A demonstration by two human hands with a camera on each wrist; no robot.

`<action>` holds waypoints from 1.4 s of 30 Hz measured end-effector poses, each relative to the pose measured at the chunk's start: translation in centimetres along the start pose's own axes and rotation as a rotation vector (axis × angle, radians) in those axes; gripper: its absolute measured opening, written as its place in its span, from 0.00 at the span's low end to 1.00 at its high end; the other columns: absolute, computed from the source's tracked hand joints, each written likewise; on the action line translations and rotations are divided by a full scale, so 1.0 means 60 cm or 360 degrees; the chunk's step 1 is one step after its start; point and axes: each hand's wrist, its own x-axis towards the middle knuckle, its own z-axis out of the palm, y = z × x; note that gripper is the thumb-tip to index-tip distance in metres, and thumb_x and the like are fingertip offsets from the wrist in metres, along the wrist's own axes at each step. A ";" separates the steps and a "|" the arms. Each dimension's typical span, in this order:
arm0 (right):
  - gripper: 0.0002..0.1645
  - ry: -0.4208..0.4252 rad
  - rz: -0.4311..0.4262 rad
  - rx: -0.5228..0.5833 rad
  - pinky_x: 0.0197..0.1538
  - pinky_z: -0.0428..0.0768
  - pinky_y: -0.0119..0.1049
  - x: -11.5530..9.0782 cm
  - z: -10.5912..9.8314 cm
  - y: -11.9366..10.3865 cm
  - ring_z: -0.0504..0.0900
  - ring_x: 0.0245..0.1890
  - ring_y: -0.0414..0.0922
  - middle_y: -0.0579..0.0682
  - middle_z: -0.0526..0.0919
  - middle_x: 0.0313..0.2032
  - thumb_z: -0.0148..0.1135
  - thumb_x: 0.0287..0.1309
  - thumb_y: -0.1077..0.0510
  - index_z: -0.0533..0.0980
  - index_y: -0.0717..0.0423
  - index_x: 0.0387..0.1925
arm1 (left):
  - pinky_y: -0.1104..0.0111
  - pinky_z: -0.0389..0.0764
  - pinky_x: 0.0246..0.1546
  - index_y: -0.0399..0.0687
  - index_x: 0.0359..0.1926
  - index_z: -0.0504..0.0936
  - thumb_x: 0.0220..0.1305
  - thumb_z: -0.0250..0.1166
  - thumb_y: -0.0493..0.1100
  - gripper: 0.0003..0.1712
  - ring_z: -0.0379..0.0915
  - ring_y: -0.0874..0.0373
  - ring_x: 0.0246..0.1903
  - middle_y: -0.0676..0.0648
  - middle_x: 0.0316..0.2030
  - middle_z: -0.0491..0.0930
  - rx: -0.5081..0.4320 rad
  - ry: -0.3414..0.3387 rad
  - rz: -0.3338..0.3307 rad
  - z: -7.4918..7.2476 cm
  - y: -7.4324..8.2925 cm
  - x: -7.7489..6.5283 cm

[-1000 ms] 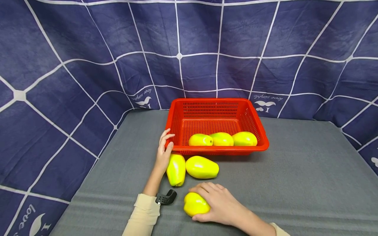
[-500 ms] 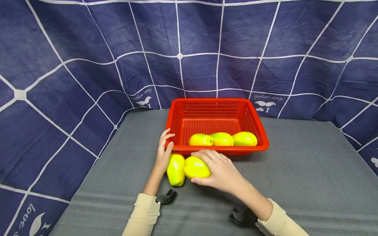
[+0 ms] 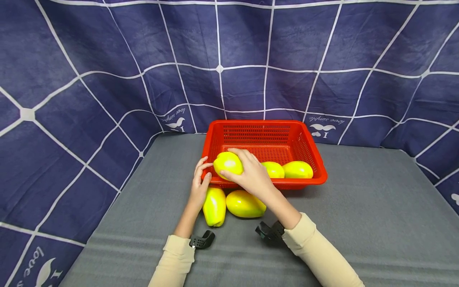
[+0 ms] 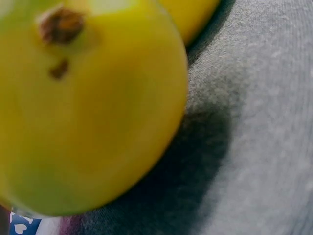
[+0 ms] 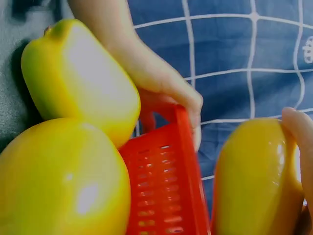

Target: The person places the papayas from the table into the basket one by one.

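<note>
My right hand [image 3: 252,175] grips a yellow papaya [image 3: 226,164] over the front left part of the red plastic basket [image 3: 297,181]. Thumb and fingers lie on either side of the fruit, and the right wrist view shows this papaya [image 5: 254,181] beside the basket wall. At the basket's front left corner, my left hand [image 3: 199,181] holds the rim. Two papayas lie on the grey cloth in front: one upright-lying papaya [image 3: 214,207] by my left wrist and one sideways papaya [image 3: 245,204]. Inside the basket, a papaya [image 3: 274,170] and another papaya [image 3: 298,170] show along the front wall.
A blue curtain [image 3: 244,87] with white grid lines hangs close behind the basket and along the left side. Grey cloth [image 3: 376,207] covers the table. Black wrist cameras [image 3: 202,240] sit on both wrists. The right forearm crosses over the table right of the front papayas.
My right hand has lifted a papaya from the near table, carried it forward over the two front papayas, and brought it above the basket. My left hand has stayed at the corner.
</note>
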 end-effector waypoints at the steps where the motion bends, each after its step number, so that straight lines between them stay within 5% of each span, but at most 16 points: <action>1: 0.39 0.0014 0.0007 0.0013 0.44 0.75 0.48 0.006 0.005 0.000 0.72 0.50 0.46 0.44 0.73 0.52 0.60 0.45 0.32 0.65 0.37 0.59 | 0.49 0.45 0.65 0.24 0.49 0.68 0.62 0.46 0.29 0.15 0.46 0.40 0.65 0.29 0.62 0.56 0.0005 0.0000 0.0000 0.000 0.000 0.000; 7: 0.38 0.0031 -0.0027 -0.0139 0.46 0.73 0.46 0.037 0.028 0.008 0.72 0.49 0.46 0.46 0.74 0.52 0.58 0.46 0.32 0.66 0.41 0.58 | 0.48 0.46 0.65 0.25 0.49 0.68 0.62 0.46 0.28 0.15 0.46 0.40 0.65 0.30 0.62 0.56 0.0015 -0.0006 -0.0027 0.000 -0.001 0.000; 16: 0.35 -0.0124 -0.0091 -0.0448 0.55 0.68 0.49 0.053 0.044 0.021 0.71 0.54 0.47 0.47 0.73 0.53 0.58 0.49 0.35 0.68 0.45 0.57 | 0.48 0.46 0.65 0.24 0.49 0.68 0.61 0.46 0.28 0.15 0.46 0.40 0.65 0.30 0.63 0.55 0.0002 -0.0011 -0.0024 -0.001 -0.002 0.000; 24: 0.34 -0.0221 -0.0076 -0.0580 0.51 0.72 0.48 0.055 0.050 -0.004 0.72 0.52 0.48 0.48 0.74 0.53 0.55 0.51 0.34 0.68 0.46 0.57 | 0.49 0.45 0.65 0.25 0.52 0.66 0.63 0.46 0.30 0.17 0.46 0.41 0.65 0.31 0.63 0.55 -0.0001 0.0000 -0.0017 -0.004 -0.001 -0.001; 37: 0.35 -0.0154 -0.0061 -0.1161 0.42 0.76 0.44 0.073 0.081 -0.048 0.76 0.44 0.48 0.50 0.77 0.46 0.57 0.47 0.31 0.73 0.50 0.49 | 0.52 0.45 0.66 0.25 0.56 0.65 0.62 0.47 0.29 0.20 0.47 0.41 0.65 0.29 0.62 0.56 0.0037 0.0000 0.0009 -0.001 0.004 -0.001; 42: 0.35 -0.0321 -0.0070 -0.1304 0.48 0.74 0.46 0.081 0.086 -0.053 0.75 0.47 0.47 0.49 0.76 0.47 0.59 0.47 0.33 0.72 0.48 0.52 | 0.61 0.47 0.66 0.27 0.56 0.65 0.63 0.47 0.30 0.20 0.47 0.45 0.66 0.31 0.63 0.56 0.0027 -0.0012 -0.0026 0.002 0.003 -0.001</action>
